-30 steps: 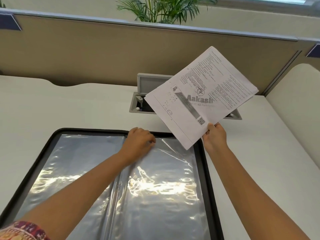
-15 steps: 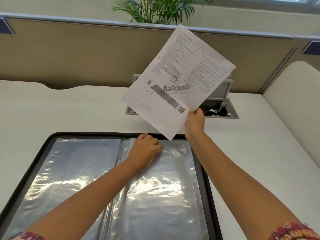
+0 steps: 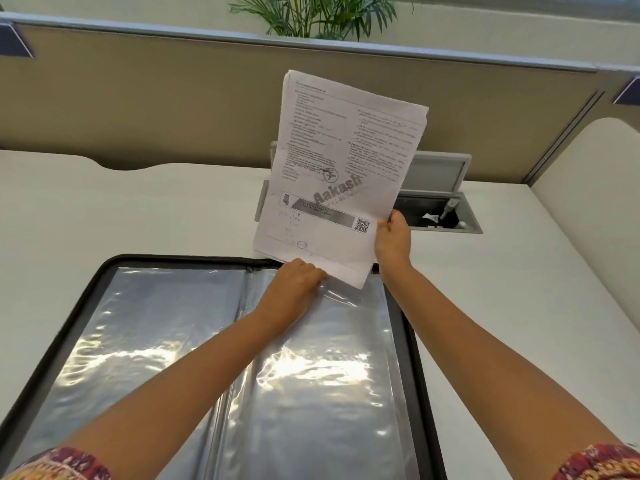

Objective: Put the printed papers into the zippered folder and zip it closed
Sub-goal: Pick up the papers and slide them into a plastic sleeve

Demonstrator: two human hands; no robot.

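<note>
The black zippered folder [image 3: 69, 306] lies open flat on the white desk, showing shiny clear plastic sleeves [image 3: 329, 393]. My right hand [image 3: 393, 237] pinches the right edge of a stack of printed papers [image 3: 339, 168] and holds it nearly upright over the folder's top right corner. The papers' bottom edge hangs just above the right-hand sleeve. My left hand [image 3: 294, 282] has its fingers curled at the top edge of that right sleeve, pinching the plastic, right under the papers' lower edge.
An open grey cable hatch [image 3: 440, 206] is sunk into the white desk [image 3: 138, 209] behind the papers. A tan partition wall [image 3: 138, 98] stands behind the desk, with a potted plant [image 3: 322, 15] above it. A cream chair back [image 3: 595, 202] stands at right.
My right hand has turned the papers from tilted to nearly upright and lowered them toward the folder's right sleeve. My left hand has stayed at the sleeve's top edge.
</note>
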